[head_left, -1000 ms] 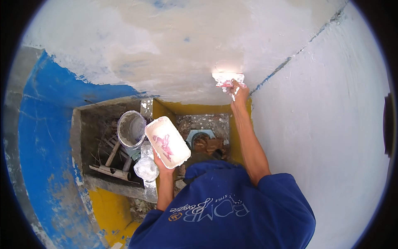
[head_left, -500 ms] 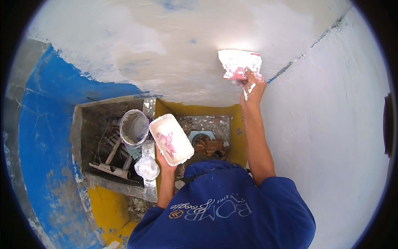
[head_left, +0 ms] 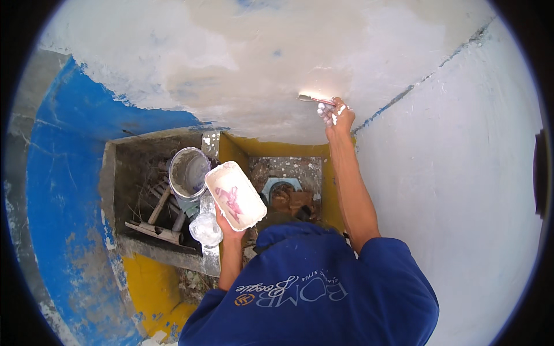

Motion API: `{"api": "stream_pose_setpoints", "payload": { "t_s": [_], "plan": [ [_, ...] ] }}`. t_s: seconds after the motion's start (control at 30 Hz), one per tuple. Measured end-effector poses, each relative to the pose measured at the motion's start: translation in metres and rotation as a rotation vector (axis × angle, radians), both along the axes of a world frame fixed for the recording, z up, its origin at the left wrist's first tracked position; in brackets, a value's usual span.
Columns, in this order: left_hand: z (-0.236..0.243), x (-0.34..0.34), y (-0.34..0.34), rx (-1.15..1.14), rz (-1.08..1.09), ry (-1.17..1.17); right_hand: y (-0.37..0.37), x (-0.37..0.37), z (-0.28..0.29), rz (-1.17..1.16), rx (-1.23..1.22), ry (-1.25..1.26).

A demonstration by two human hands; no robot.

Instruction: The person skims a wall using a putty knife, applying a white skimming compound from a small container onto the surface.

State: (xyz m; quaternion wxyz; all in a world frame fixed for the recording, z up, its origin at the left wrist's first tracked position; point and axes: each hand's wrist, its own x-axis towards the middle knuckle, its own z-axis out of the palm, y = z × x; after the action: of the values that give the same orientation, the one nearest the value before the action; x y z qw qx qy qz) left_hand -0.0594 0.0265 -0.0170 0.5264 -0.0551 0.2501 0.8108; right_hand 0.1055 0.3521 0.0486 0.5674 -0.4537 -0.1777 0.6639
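Head view: right hand [head_left: 336, 114], at 1 o'clock, has its fingers closed on a putty knife [head_left: 314, 98] whose blade touches the white-plastered wall [head_left: 242, 69]. Left hand [head_left: 226, 226], near centre, grips a white tray [head_left: 235, 195] from beneath, just beside a grey bucket [head_left: 188, 172] at 9 o'clock.

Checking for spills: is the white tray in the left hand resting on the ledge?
No, the left hand holds the white tray up in the air above the ledge.

White tray [head_left: 235, 196], pink smears; blue shirt [head_left: 323, 288]; white-and-blue wall [head_left: 173, 63]; grey bucket [head_left: 188, 172].
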Motion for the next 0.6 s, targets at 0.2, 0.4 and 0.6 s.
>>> {"api": "stream_pose_setpoints", "payload": {
  "t_s": [0.2,0.4,0.6],
  "plan": [
    [-0.003,-0.001,-0.006,0.013,0.02,-0.072,-0.028,0.031,0.047,-0.048,0.09,-0.005],
    [0.005,0.002,-0.006,-0.003,0.019,-0.04,-0.042,0.005,-0.087,0.098,-0.175,-0.117],
    [0.008,-0.001,-0.015,0.056,0.025,-0.055,-0.012,-0.01,-0.088,0.063,-0.062,0.096]
  ]
}}
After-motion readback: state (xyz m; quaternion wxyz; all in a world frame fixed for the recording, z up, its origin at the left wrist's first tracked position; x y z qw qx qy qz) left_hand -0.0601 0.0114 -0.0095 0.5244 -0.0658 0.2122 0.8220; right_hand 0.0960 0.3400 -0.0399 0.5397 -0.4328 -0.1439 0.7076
